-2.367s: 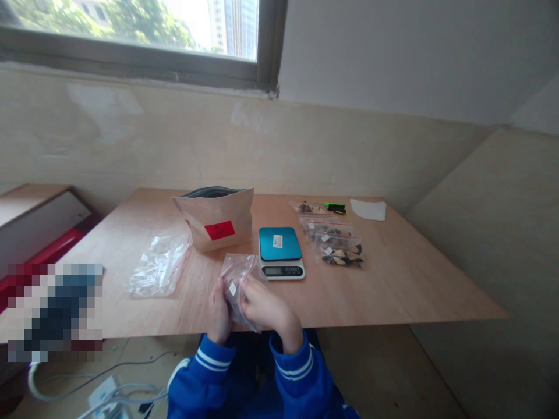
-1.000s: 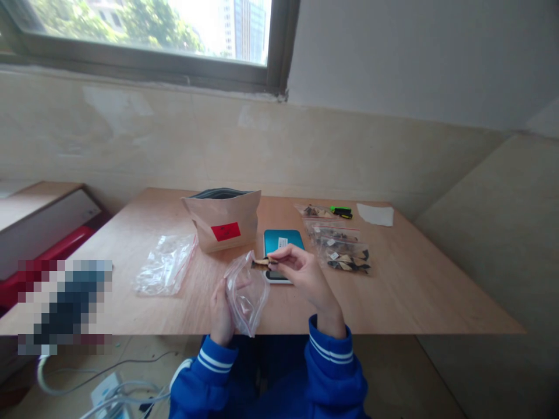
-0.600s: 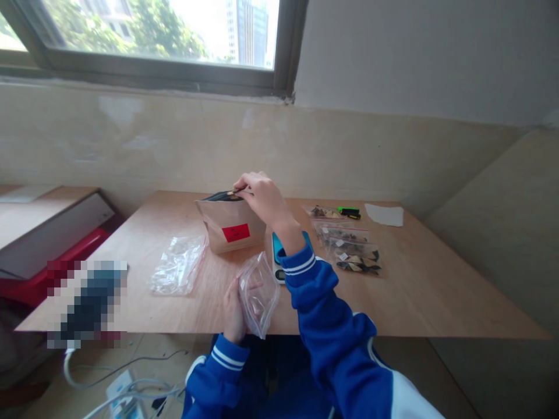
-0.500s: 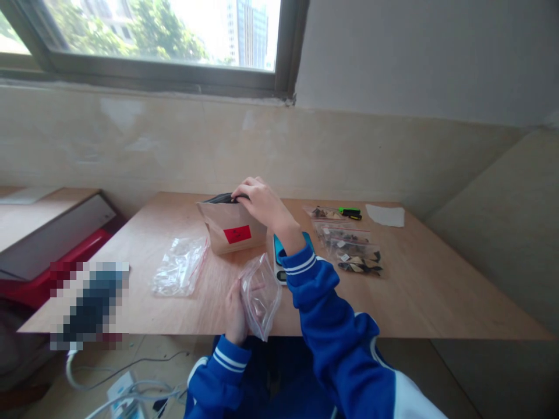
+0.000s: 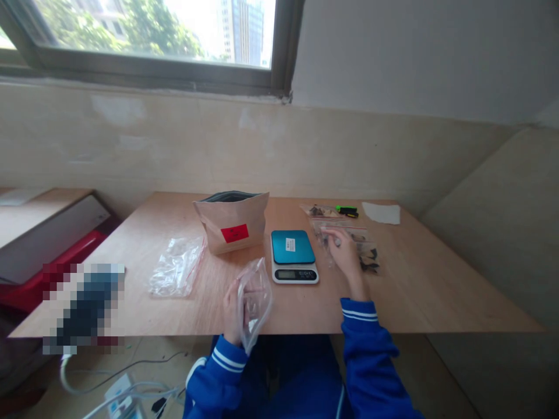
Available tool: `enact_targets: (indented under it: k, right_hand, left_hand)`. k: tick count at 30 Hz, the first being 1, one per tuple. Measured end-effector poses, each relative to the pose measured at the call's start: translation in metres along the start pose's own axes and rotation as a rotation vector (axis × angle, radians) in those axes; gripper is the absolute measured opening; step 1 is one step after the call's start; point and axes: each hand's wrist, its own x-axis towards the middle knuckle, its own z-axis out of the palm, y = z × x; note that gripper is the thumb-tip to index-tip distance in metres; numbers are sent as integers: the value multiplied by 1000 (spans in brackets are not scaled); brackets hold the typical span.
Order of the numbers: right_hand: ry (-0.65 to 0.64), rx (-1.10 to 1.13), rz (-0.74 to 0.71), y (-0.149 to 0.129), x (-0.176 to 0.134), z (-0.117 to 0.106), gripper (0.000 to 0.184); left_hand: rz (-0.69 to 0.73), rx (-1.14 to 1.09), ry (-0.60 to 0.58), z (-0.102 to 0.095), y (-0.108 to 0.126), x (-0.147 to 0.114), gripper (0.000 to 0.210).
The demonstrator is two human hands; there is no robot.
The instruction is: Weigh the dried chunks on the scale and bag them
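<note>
From here I see the left hand (image 5: 232, 309) clasping the gaping clear bag (image 5: 255, 299), while the right hand (image 5: 345, 250), half curled, hangs over filled bags (image 5: 370, 256), whether pinching anything I cannot tell.

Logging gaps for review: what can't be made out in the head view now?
All in the head view:
Scale display: too small to read.
Tan pouch: contents hidden by its front.
Red label: print too small.
Front filled bag: partly covered by the right hand.
</note>
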Motion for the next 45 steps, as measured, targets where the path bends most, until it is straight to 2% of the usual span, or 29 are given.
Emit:
enact_targets:
  k: [2, 4, 7, 11, 13, 16, 18, 20, 22, 23, 25, 27, 29, 31, 33, 37, 40, 42, 43, 44, 45]
  right_hand:
    - [-2, -165, 94, 38, -5, -14, 32]
    - [-9, -298, 149, 62, -4, -27, 34]
    - [-31, -352, 166, 78, 0, -38, 32]
    - [-44, -385, 185, 85, 4, -42, 18]
    - [-40, -389, 191, 87, 4, -44, 8]
    - [-23, -394, 205, 85, 0, -52, 16]
    - [10, -397, 216, 76, -5, -60, 17]
    - [57, -333, 225, 60, -11, -72, 17]
    - [105, -178, 249, 39, -20, -83, 16]
    - [127, -88, 269, 27, -26, -87, 14]
    - [256, 6, 324, 4, -39, -92, 16]
    - [402, 37, 351, -16, -52, -91, 26]
    - [466, 41, 361, -31, -62, -86, 32]
    - [425, 51, 372, -42, -66, -78, 34]
    - [339, 81, 377, -50, -67, -72, 34]
    - [271, 210, 355, -66, -62, -72, 31]
    - [293, 294, 324, -79, -57, -76, 29]
    - [292, 340, 313, -90, -52, -75, 27]
    - [276, 375, 313, -96, -49, -72, 27]
    - [252, 415, 314, -103, -46, -68, 27]
    - [217, 457, 317, -111, -44, -62, 28]
  left_hand:
    - [56, -6, 8, -1, 4, -1, 46]
    - [99, -8, 3, -2, 11, -4, 46]
    - [173, -9, -11, -6, 34, -13, 46]
    - [277, 2, -32, -19, 83, -23, 52]
    - [330, 73, 54, -33, 106, -20, 54]
    - [410, 301, 224, -64, 132, 0, 53]
    - [446, 559, 355, -86, 142, 21, 51]
    - [389, 989, 515, -101, 148, 41, 48]
    - [353, 1123, 619, -109, 148, 57, 50]
    - [356, 1167, 666, -109, 147, 62, 54]
    - [400, 1214, 696, -107, 140, 68, 61]
    - [446, 1312, 615, -103, 128, 70, 59]
    - [429, 1436, 475, -101, 114, 73, 52]
    - [338, 1505, 389, -101, 99, 79, 51]
    - [269, 1511, 367, -103, 87, 86, 54]
    - [235, 1502, 359, -106, 85, 91, 55]
    - [302, 1469, 449, -96, 101, 73, 57]
    - [420, 1302, 603, -79, 112, 50, 55]
    - [457, 1184, 604, -67, 117, 35, 51]
    - [498, 1048, 484, -52, 120, 20, 47]
    - [535, 887, 307, -36, 120, 5, 45]
